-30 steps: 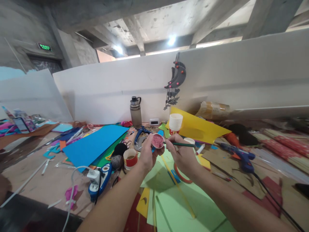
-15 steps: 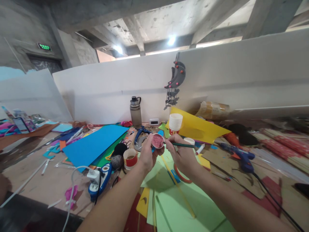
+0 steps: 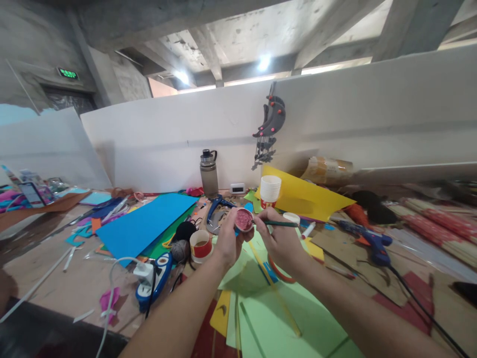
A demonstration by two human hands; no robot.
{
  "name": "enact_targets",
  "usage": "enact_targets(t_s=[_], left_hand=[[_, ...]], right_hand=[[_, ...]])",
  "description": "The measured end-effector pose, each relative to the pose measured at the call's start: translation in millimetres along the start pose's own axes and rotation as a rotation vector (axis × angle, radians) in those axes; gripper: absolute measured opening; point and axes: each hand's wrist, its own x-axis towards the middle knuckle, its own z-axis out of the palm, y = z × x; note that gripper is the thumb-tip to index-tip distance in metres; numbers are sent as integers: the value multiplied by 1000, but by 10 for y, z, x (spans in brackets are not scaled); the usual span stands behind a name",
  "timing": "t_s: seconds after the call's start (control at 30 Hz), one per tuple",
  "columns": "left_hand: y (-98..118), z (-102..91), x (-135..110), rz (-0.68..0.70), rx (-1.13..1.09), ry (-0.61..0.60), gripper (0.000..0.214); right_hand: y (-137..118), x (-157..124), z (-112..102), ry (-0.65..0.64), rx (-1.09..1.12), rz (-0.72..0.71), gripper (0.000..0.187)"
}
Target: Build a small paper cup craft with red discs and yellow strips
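My left hand [image 3: 228, 243] is closed around a small paper cup [image 3: 244, 220], tilted so that a round pink-red face inside a white rim shows. In my right hand [image 3: 278, 238] a slim paintbrush [image 3: 285, 224] with a dark green handle is pinched. Its tip reaches the cup's right edge; whether it touches the pink face I cannot tell. Left of my wrists stands a red and yellow paper cup [image 3: 200, 245] with brownish liquid inside. Beyond my right hand is a stack of white paper cups [image 3: 270, 189]. Light green paper [image 3: 283, 318] lies under my forearms.
A blue sheet [image 3: 149, 223], a blue power strip [image 3: 158, 278] with a plug and cable, and dark yarn [image 3: 185, 230] lie to the left. A water bottle [image 3: 209, 176] stands behind. On the right are yellow paper [image 3: 305, 196] and a corded blue glue gun [image 3: 378, 246].
The cup in my left hand has turned very slightly, and the brush in my right hand has shifted a little left. Both are still held near each other.
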Motion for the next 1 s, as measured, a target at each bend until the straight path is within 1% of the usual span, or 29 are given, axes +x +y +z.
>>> enact_targets(t_s=[0.3,0.5,0.63,1.0], left_hand=[[-8,-18,14,62,50,-43,31],[6,-10,15,23,33,8,36],[-2,-2,-4,16,31,-7,37],[-22,-5,-8,15,42,-31,33]], right_hand=[[33,-2,11,-10,-101,-23,14],[6,-7,-7,28,-60,-12,13],[-5,-10,-16,49,-46,-24,14],[-4,-2,-6,38,-19,-33,14]])
